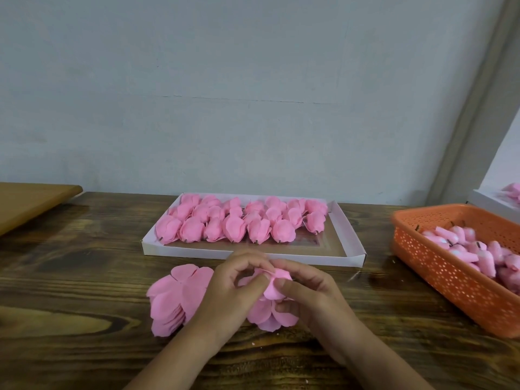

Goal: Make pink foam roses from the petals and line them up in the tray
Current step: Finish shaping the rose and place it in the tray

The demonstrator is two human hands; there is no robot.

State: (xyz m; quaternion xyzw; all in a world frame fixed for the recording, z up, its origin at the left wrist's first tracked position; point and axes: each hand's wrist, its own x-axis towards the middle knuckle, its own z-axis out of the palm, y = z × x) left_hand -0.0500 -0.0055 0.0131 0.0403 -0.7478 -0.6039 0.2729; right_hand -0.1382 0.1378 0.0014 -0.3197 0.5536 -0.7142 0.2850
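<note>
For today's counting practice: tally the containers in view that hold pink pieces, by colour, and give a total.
White trays: 2, the middle tray and the edge tray, cut off at the right
Orange baskets: 1, the orange basket
Total: 3

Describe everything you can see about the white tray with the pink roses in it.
The shallow white cardboard tray lies flat on the dark wooden table, near the wall, just beyond the hands. It is rectangular with low upright walls and a brownish floor. Finished pink foam roses lie in about three rows filling its far part; the near strip and right end remain bare. Neither hand touches it.
</note>
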